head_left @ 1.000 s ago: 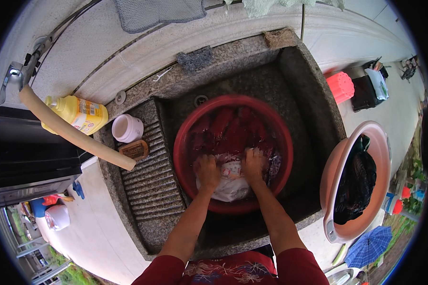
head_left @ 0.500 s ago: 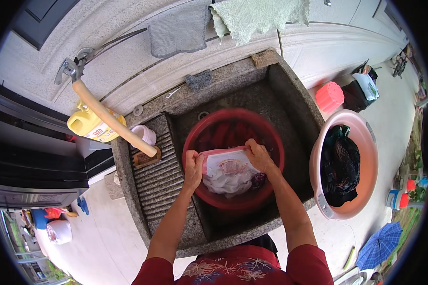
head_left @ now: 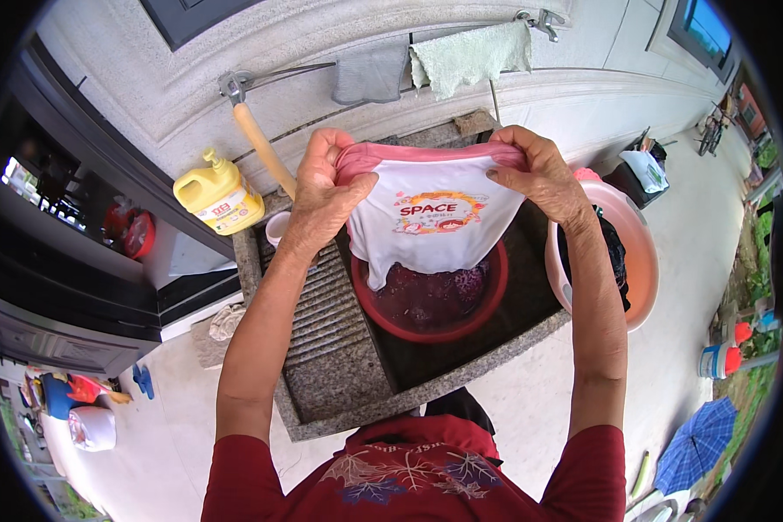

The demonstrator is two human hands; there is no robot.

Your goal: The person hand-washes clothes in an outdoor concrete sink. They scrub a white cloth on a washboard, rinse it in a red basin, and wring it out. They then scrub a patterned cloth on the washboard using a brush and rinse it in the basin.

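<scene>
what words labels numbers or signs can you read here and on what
I won't copy out wording, but print shows here:
White-and-pink T-shirt: one large red word, readable; the line below is too small.
Yellow pump bottle: red label lettering, too small to read surely.
Worn red shirt: letters above leaves, too small.

We are stretching our left forearm and right forearm out ahead, both bare and well apart. Our left hand and right hand are pinching at nearly equal height — fingers are curling, thumbs are pointing toward each other.
</scene>
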